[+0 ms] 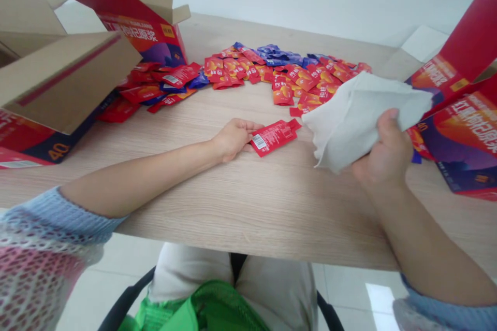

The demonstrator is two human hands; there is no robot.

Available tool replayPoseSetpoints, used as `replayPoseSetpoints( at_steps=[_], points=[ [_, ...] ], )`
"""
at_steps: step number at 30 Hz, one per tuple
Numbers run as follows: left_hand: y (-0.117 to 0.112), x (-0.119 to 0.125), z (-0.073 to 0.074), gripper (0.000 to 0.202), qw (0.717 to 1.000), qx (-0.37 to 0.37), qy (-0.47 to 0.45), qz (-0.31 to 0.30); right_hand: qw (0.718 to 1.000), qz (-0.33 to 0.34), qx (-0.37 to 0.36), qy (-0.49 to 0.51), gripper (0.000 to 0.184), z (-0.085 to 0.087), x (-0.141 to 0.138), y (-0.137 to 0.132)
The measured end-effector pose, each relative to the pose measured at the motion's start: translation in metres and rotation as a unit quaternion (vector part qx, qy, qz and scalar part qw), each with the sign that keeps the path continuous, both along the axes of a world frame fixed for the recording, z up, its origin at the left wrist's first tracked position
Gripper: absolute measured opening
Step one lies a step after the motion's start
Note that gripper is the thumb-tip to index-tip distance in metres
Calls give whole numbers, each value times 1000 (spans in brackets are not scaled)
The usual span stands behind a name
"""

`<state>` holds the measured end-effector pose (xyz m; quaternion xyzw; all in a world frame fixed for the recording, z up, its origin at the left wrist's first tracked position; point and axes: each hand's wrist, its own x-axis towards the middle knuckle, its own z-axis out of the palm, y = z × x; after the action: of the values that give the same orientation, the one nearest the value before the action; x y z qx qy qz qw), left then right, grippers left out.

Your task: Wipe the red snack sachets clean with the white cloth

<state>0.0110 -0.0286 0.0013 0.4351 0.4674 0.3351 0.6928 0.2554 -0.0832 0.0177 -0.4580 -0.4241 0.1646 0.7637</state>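
Above table (248, 217), right hand (382, 152) holds probable tissue (361, 121), hiding red sachets (322, 80).

Far edge of the table (248, 227): I have sachets (272, 69) in a long band.
Left edge: open cartons (66, 82).
Right edge: open cartons (462, 134).
Middle: a lone sachet (274, 137), my left hand (233, 139) just beside it, my right hand (382, 152) gripping a tissue (359, 121) to its right.

Flat red sachet (273, 138), crumpled white wipe (361, 121)

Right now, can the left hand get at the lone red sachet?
Probably yes. The left hand lies on the table with its fingertips almost at the red sachet, and nothing sits between them. The white cloth in the right hand is on the sachet's far side.
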Motion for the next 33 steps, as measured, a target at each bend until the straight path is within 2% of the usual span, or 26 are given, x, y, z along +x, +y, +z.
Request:
replayPoseSetpoints(
  at_steps=[2,4,5,6,8,9,11,14,18,21,25,28,30,31,33],
  points=[
    [-4,1,0,43,1000,18,16,15,994,-60,-41,-86,28,-7,0,-2],
    [-8,1,0,46,999,31,28,3,964,-61,-108,-234,33,-14,-10,-11],
    [-9,0,-1,46,999,35,32,-12,935,-36,-137,-324,36,-18,-18,-16],
    [-10,0,-1,47,998,39,32,-30,895,9,-161,-416,42,-22,-28,-21],
    [-11,1,-3,56,996,52,13,-67,799,112,-166,-566,58,-29,-48,-30],
    [-11,3,-4,62,995,62,2,-75,759,134,-172,-613,63,-33,-56,-32],
    [-10,6,-6,78,995,77,1,-60,709,154,-179,-665,69,-36,-67,-33],
    [-8,11,-8,93,995,79,66,2,678,189,-178,-688,68,-34,-69,-31],
    [-5,11,-6,85,992,42,116,38,636,286,-139,-703,63,-24,-68,-28],
    [-5,8,-2,72,997,3,71,9,623,350,-126,-688,64,-18,-66,-24],
    [-7,4,1,54,997,11,2,-75,591,473,-79,-648,62,-11,-63,-18],
    [-5,1,1,44,994,22,15,-108,602,537,-74,-586,57,-5,-57,-22],
    [-3,-1,0,40,993,9,25,-112,644,562,-101,-509,49,-5,-49,-25],
    [-2,-2,0,39,995,3,21,-99,682,556,-120,-460,43,-7,-43,-25],
    [1,-6,0,39,998,-7,10,-68,789,486,-151,-344,30,-13,-30,-20]
  ],
)
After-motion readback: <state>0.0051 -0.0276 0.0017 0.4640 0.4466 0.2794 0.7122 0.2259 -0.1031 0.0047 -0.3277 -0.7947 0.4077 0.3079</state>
